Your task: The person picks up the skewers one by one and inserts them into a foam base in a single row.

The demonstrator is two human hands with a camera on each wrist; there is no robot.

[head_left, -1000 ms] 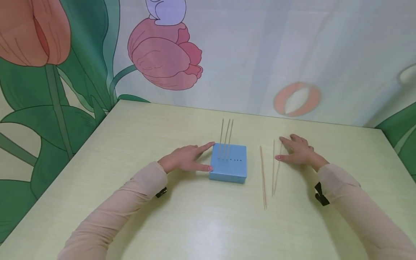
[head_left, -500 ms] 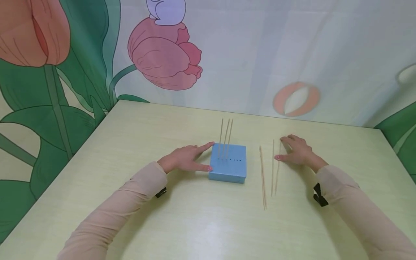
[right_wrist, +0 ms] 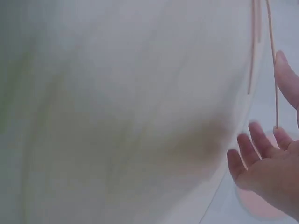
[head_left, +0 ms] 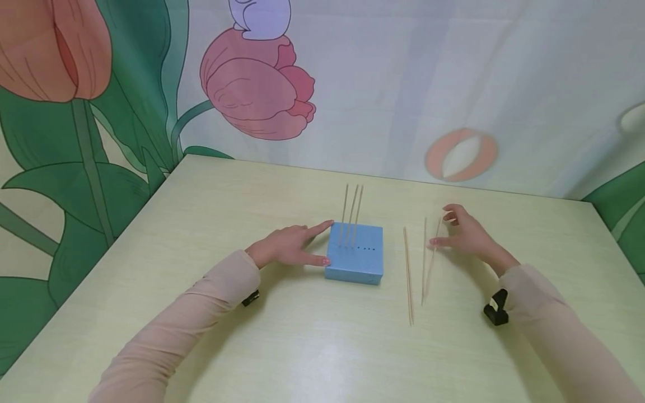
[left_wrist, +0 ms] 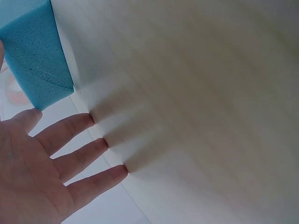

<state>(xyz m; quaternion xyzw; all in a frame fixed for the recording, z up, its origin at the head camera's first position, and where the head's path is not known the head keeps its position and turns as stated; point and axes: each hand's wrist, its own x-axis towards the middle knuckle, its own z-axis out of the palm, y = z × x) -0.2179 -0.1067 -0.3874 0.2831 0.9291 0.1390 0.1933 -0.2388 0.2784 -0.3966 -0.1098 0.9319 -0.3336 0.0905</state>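
A blue foam block [head_left: 353, 265] lies on the table, three thin sticks [head_left: 344, 210] standing upright in its top beside a row of small holes. My left hand [head_left: 287, 246] touches the block's left corners with thumb and forefinger, and its other fingers are spread with their tips on the table in the left wrist view. At the right, my right hand [head_left: 466, 232] holds a thin wooden stick [right_wrist: 274, 84] between thumb and forefinger, the far end raised. Another thin stick [head_left: 424, 246] lies just left of it.
Two more thin sticks [head_left: 408, 274] lie close together on the pale wooden table [head_left: 282, 347], between the block and my right hand. A printed flower curtain [head_left: 383, 89] hangs behind the table's far edge.
My right hand has curled its fingers and drawn slightly back and up, and the far end of its stick has lifted. My left hand and the block have stayed put.
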